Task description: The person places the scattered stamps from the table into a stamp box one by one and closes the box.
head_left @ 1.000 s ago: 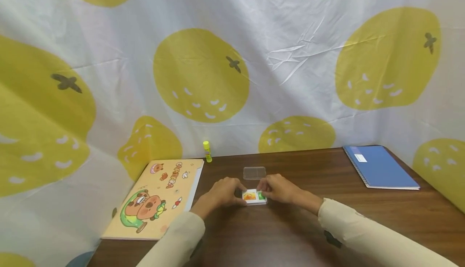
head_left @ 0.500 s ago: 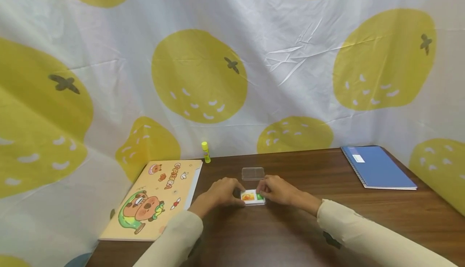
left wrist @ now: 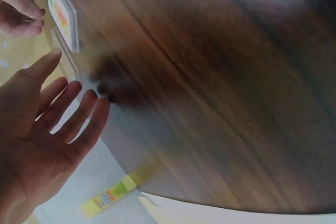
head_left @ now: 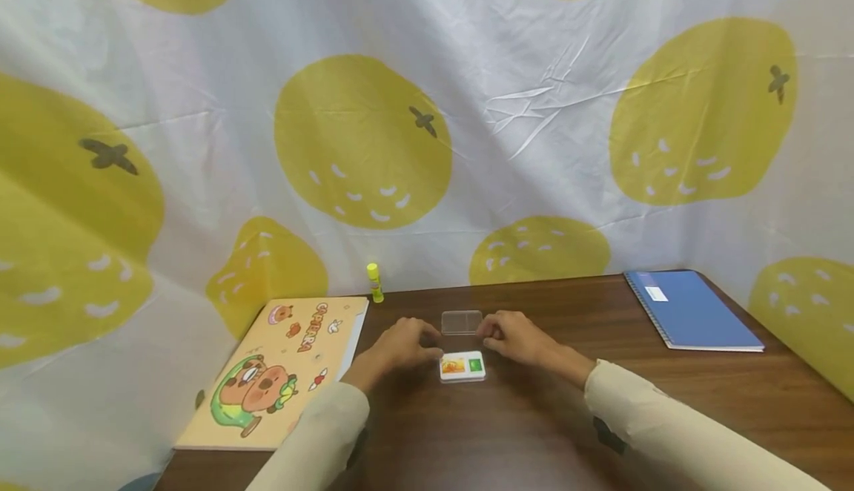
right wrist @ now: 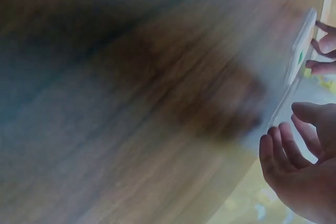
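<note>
We see a small white card block (head_left: 462,367) lying flat on the brown table (head_left: 427,439), between and just below our two hands, its orange picture on the left and its green one on the right. Our left hand (head_left: 403,343) is free, fingers loosely spread, the thumb tip just beside the block's left edge. Our right hand (head_left: 517,339) is free too, fingers softly bent; we cannot tell whether its fingertips touch the clear plastic plate (head_left: 461,322), which lies just behind the block. To the left we have a capybara folder (head_left: 280,357), with a yellow glue stick (head_left: 375,283) standing near its far corner. A blue notebook (head_left: 697,309) lies well apart on the right.
</note>
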Tool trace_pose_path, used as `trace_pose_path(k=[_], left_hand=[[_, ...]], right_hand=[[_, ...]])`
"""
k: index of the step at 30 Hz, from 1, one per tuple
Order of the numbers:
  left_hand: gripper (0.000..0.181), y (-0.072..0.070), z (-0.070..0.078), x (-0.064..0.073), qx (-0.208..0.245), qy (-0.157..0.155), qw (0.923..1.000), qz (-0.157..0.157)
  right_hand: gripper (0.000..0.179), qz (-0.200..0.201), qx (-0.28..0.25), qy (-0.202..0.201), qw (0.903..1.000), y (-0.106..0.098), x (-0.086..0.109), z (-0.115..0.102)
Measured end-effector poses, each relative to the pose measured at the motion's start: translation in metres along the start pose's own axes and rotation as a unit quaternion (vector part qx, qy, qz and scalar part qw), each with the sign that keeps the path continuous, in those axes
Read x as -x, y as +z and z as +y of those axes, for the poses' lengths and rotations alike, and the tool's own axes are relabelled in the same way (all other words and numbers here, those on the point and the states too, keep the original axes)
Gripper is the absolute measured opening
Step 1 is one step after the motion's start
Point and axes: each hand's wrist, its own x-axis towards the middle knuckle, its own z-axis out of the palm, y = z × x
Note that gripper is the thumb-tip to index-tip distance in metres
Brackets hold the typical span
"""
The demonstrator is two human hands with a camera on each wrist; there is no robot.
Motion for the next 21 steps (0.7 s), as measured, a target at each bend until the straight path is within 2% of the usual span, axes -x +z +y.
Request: trace_pose_path(k=[7,13,21], left_hand=[[0.038,0.007,-0.013,-0.019,0.010,0.016,0.9996,0.021],[0.046,0.013,-0.016,-0.028,0.011,0.010,0.9991,0.039],[0.054,0.017,-0.015,-0.039,0.002,-0.002,0.9984,0.056]], right_hand=[[0.025,0.025,0.021,0.044,0.9985,0.000,-0.003,0.013],[0.042,0.009,0.033,0.065,0.9973,0.003,-0.008,0.019],[0.052,-0.013,0.030,0.090,0.9954,0.008,-0.019,0.022]])
